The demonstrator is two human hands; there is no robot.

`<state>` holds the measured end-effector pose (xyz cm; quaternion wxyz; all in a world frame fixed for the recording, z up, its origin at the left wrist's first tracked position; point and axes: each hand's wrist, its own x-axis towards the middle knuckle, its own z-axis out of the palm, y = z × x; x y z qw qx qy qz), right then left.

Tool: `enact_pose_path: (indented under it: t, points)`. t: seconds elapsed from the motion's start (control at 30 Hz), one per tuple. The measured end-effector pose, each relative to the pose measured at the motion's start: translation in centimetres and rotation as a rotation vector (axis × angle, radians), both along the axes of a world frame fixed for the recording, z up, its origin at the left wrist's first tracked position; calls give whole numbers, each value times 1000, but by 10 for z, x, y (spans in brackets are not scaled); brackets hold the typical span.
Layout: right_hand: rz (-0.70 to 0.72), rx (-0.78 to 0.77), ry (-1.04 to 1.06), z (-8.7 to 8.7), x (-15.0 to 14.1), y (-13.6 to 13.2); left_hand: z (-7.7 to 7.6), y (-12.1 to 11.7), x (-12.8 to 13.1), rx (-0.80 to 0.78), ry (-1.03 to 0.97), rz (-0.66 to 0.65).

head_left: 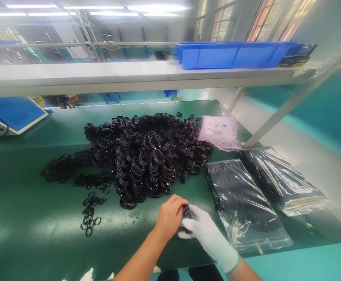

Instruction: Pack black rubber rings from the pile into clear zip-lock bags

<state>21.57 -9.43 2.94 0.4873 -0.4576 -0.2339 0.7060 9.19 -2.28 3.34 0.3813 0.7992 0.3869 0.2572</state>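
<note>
My bare left hand and my white-gloved right hand meet near the table's front edge. Between them they grip a small bundle of black loops, its ridged side showing and the rest hidden by the fingers. Just beyond the hands rises a big heap of similar black looped coils, stacked in leaning columns. Small loose black rings lie scattered to the left of the hands. Right of my gloved hand is a clear plastic bag packed with black items.
A second filled clear bag lies farther right, with a pinkish printed bag behind. A white shelf crosses above the green table, bearing a blue bin. A blue-topped machine stands at the left.
</note>
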Motion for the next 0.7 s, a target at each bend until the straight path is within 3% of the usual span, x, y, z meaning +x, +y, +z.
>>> enact_pose_path:
  t: [0.23, 0.37, 0.43, 0.53, 0.6, 0.7]
  points:
    - [65, -42, 155, 12, -4, 2, -1, -4, -3, -79, 60, 23]
    - [82, -32, 56, 4, 8, -2, -5, 1, -9, -131, 81, 2]
    - [-17, -93, -194, -8, 20, -4, -10, 7, -16, -187, 145, 35]
    - [-106, -147, -820, -27, 38, -3, -20, 16, -20, -149, 383, 84]
    - [-9, -127, -1152, -37, 41, 1, -26, 19, -14, 6, 541, -1]
    - [170, -106, -1401, -44, 32, 12, -31, 20, 2, 198, 718, -186]
